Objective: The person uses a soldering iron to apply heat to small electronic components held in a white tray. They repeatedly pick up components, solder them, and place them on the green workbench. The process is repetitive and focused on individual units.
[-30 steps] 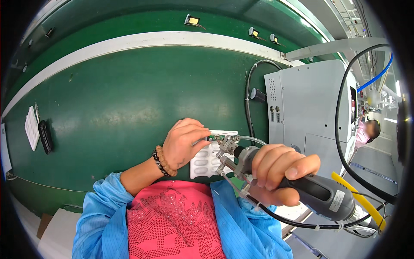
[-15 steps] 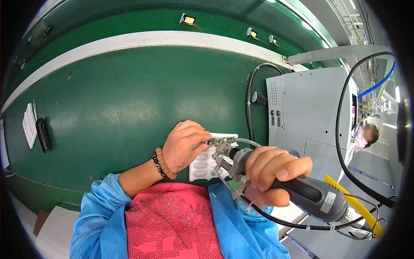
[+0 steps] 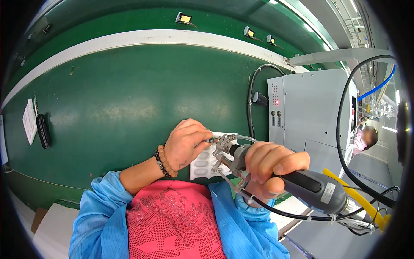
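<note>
While both hands crowd the white tray (image 3: 206, 162), green belt (image 3: 108, 108) spreads leftward.

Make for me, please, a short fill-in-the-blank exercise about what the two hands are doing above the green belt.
1. The right hand grips a grey power ____.
2. The left hand pinches a small part at the tool's tip, above a ____ blister tray.
3. A beaded bracelet sits on the ____ wrist.
4. The grey control box stands to the person's ____.

Missing words: screwdriver; white; left; right
</note>
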`<state>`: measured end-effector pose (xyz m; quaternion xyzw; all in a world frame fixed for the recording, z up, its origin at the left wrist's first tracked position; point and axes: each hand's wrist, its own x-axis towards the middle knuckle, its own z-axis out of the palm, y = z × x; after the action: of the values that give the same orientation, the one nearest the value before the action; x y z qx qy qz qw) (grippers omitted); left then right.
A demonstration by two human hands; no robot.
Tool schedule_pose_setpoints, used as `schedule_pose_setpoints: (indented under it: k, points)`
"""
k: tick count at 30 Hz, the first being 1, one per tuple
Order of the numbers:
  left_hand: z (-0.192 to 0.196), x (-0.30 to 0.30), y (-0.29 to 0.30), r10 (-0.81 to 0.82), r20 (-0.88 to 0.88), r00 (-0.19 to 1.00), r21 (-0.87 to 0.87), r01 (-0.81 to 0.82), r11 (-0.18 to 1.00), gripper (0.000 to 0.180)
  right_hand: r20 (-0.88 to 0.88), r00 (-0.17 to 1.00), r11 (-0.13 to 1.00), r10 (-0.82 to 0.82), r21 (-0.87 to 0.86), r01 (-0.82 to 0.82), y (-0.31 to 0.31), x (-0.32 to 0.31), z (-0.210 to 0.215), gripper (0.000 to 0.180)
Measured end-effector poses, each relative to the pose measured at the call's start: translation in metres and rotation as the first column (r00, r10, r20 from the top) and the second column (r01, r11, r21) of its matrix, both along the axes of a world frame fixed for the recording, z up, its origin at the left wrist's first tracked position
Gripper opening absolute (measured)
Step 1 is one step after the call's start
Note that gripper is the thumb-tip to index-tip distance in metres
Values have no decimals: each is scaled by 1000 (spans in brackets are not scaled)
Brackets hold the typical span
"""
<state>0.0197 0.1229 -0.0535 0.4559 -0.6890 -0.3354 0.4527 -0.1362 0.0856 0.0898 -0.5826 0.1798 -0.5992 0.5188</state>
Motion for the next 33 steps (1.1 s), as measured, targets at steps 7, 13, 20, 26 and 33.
schedule_pose_setpoints:
  k: [7, 13, 20, 26, 33]
  points:
    - [1, -3, 1, -4, 8, 1000, -27, 4, 1000, 25, 67, 997, 966, 38, -257, -19, 8, -25, 41, 42]
    - [43, 13, -6, 18, -15, 1000, -67, -19, 998, 25, 59, 987, 951, -150, -265, 160, 39, -47, 67, 38]
    - [74, 127, -91, 316, 241, 917, 52, -338, 940, 28, 26, 994, 960, -103, -260, 106, 45, -54, 54, 40]
    - [49, 195, -207, 613, 436, 659, -484, -403, 777, 32, -20, 999, 959, 32, -280, -36, 33, -58, 43, 39]
    - [3, 186, -268, 145, 658, 739, -199, -15, 980, 38, 22, 1000, 965, 16, -262, -10, 33, -62, 40, 42]
